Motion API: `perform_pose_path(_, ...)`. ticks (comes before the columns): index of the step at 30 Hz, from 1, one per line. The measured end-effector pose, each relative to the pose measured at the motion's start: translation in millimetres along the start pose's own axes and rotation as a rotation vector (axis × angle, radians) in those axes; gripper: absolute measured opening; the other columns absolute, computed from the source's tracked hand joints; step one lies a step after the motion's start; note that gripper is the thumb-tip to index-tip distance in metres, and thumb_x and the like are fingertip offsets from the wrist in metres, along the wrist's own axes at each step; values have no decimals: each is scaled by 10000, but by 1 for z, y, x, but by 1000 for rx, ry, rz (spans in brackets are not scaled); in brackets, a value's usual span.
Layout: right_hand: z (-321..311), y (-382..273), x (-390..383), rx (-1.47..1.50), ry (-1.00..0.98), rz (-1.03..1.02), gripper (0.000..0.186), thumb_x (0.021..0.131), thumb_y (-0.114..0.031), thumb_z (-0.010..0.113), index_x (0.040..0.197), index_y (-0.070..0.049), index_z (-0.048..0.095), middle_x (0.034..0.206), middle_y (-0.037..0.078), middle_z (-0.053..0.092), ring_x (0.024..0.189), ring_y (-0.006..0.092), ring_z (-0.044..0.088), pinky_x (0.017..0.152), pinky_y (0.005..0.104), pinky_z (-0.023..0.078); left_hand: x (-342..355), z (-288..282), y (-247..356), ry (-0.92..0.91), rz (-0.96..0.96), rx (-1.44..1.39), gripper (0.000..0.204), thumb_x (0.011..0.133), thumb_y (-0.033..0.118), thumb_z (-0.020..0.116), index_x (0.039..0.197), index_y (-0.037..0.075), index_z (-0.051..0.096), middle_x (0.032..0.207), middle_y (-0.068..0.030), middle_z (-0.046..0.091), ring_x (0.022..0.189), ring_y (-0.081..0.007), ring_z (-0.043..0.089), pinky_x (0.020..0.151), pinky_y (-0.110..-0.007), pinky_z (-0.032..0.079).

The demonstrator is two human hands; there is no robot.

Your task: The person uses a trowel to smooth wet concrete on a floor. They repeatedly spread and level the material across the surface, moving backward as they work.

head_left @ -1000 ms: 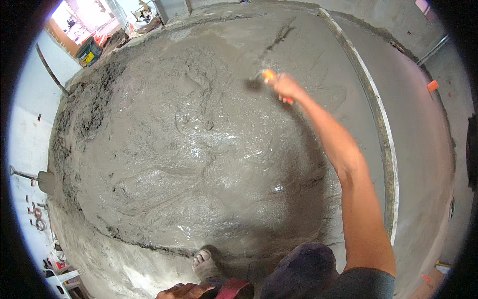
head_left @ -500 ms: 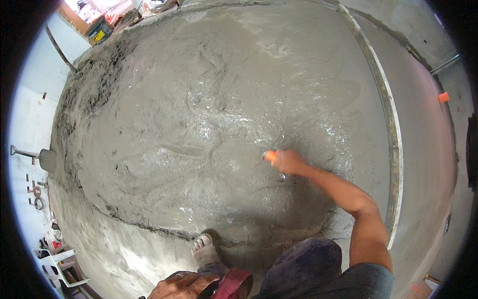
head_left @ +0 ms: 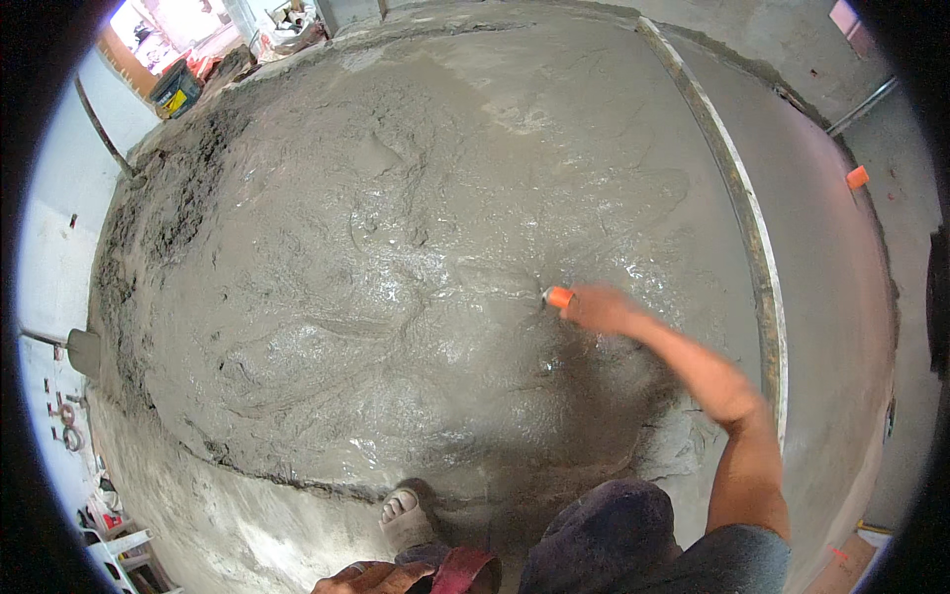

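Wet grey mortar [head_left: 327,287] spreads over the floor before me, lumpy on the left and smoother toward the far right. My right hand [head_left: 604,309] is wrapped round the orange handle of a trowel [head_left: 559,297], low over the mortar right of the middle. The trowel's blade cannot be made out against the grey. At the lower edge, my left hand [head_left: 364,578] lies over my leg with its fingers stretched, partly cut off by the picture's edge. A maroon strap or cloth [head_left: 465,571] shows beside it.
A long straightedge bar [head_left: 757,228] lies along the right side. My bare foot [head_left: 402,515] stands at the mortar's near edge. A shovel [head_left: 85,351] leans at the left wall. A dark bucket [head_left: 176,91] stands far left; an orange pipe end [head_left: 857,177] sticks up at right.
My right hand has shifted the trowel slightly right and a little farther away across the mortar. The view has turned somewhat, and my left hand sits lower in the picture.
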State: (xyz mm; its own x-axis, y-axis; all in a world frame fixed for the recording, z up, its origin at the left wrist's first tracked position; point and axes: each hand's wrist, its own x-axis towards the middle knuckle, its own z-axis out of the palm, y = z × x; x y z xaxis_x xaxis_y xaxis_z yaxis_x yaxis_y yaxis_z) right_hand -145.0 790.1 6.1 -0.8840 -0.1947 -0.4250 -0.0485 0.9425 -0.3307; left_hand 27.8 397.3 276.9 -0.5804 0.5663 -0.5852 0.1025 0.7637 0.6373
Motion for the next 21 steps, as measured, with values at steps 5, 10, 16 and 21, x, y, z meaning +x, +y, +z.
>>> perform_pose_path(5, -120, 45, 79, 456, -79, 334, 321, 820, -294, 634, 695, 0, 607, 530, 91, 575, 390, 181, 538, 327, 338, 411, -2, -1, 7, 20, 3, 12, 482, 723, 56, 581, 1205, 55, 553, 1064, -188, 614, 953, -386, 574, 829, -433, 479)
perform_pose_path(10, -168, 50, 141, 497, 449, 287, 319, 857, -313, 600, 806, 1, 606, 540, 79, 566, 391, 166, 537, 338, 329, 419, -4, 0, 9, -9, -63, 39, 482, 727, 67, 584, 1208, 53, 550, 1084, -188, 614, 969, -385, 574, 839, -428, 480)
perform_pose_path(16, -85, 1, 105, 256, 205, 83, 470, 827, -414, 629, 1064, -9, 622, 786, 140, 652, 615, 236, 637, 567, 385, 508, 1, -2, 10, -42, -55, 22, 461, 753, 107, 582, 1211, 60, 556, 1111, -187, 609, 992, -384, 567, 851, -431, 479)
perform_pose_path(21, 4, -39, 17, 113, -42, -134, 476, 821, -438, 628, 1012, -5, 578, 871, 238, 651, 811, 435, 633, 712, 507, 486, 3, 0, 9, -26, -28, 70, 456, 762, 109, 578, 1215, 62, 552, 1107, -186, 609, 994, -378, 568, 843, -435, 480)
